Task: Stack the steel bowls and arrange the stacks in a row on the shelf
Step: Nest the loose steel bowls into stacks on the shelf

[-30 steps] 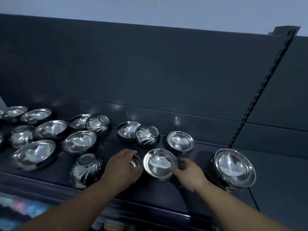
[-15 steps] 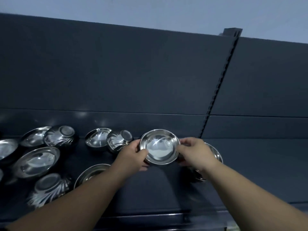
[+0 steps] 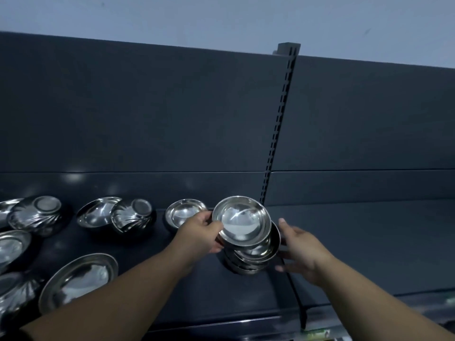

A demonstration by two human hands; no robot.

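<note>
My left hand (image 3: 200, 233) grips the left rim of a small steel bowl (image 3: 242, 221), tilted toward me, just above a stack of steel bowls (image 3: 256, 259) on the dark shelf (image 3: 172, 286). My right hand (image 3: 299, 249) hovers beside the stack's right side with its fingers spread, holding nothing. Whether the held bowl touches the stack's top bowl I cannot tell. Loose steel bowls lie to the left: one upright (image 3: 183, 214) just behind my left hand, a pair (image 3: 115, 215) leaning together, and an upturned one (image 3: 39, 215).
More loose bowls sit at the left edge, among them a large one (image 3: 78, 279) near the shelf's front. A slotted upright post (image 3: 278, 134) divides the back panel just behind the stack. A bare shelf section (image 3: 369, 247) lies to the right of the stack.
The bowl, held in both hands before, has moved right over the stack. My right hand has let go of it and opened beside the stack. The camera has panned right.
</note>
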